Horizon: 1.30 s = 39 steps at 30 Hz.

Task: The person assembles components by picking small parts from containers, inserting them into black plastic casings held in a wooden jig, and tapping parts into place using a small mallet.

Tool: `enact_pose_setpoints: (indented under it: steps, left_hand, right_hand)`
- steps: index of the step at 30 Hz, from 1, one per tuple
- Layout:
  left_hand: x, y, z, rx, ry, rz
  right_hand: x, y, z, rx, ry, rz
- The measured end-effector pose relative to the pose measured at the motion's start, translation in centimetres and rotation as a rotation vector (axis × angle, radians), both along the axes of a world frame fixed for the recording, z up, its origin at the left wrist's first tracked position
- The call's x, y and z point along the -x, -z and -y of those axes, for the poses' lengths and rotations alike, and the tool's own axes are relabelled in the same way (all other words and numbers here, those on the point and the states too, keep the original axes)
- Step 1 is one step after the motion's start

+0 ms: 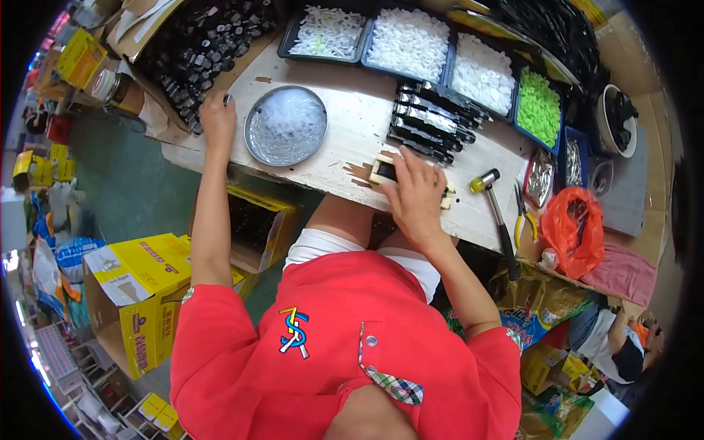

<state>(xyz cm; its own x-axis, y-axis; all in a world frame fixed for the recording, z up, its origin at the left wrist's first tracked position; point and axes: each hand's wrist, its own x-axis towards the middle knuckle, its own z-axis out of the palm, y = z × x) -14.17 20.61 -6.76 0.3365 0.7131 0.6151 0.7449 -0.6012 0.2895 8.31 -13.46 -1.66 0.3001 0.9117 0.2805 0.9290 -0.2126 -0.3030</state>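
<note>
My left hand is at the edge of a cardboard box of small black parts, fingers closed, with a small dark piece at the fingertips. To its right lies a round metal dish with a clear, whitish mass in it. At the table's front edge my right hand grips a cream-coloured block, thumb and fingers over its top. A black piece sits in the block, partly hidden by the hand. Just beyond are several long black pieces in a row.
Along the back stand trays of white parts and bright green parts. On the right lie a hammer, yellow-handled pliers and a red plastic bag. A yellow carton stands on the floor at left.
</note>
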Motion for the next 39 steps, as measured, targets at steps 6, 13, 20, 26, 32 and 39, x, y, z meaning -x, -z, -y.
enact_pose_setpoints:
  steps: [6, 13, 20, 26, 32, 39]
  left_hand:
    - [-3.6, -6.1, 6.7, 0.601, 0.354, 0.395]
    - [-13.2, -8.5, 18.4, 0.507, 1.18, -0.11]
    - [-14.6, -6.7, 19.1, 0.543, 1.119, -0.269]
    - [-13.3, -5.8, 18.8, 1.633, 0.709, 0.422]
    - [-13.1, -3.8, 19.5, 1.571, 0.757, 0.516]
    - [-13.6, -4.8, 19.0, 1.352, 0.739, 0.282]
  right_hand:
    - [-2.3, -0.9, 3.0, -0.235, 0.095, -0.04]
    - [-2.3, -0.8, 3.5, -0.243, 0.103, -0.058]
    - [-2.5, -0.7, 4.0, -0.208, 0.11, -0.061]
    - [-3.8, -0.4, 4.4, -0.287, 0.114, -0.059]
    - [-8.8, -0.8, 6.1, -0.29, 0.284, -0.038]
    - [-18.0, -1.8, 11.1, -0.076, 0.635, 0.173]
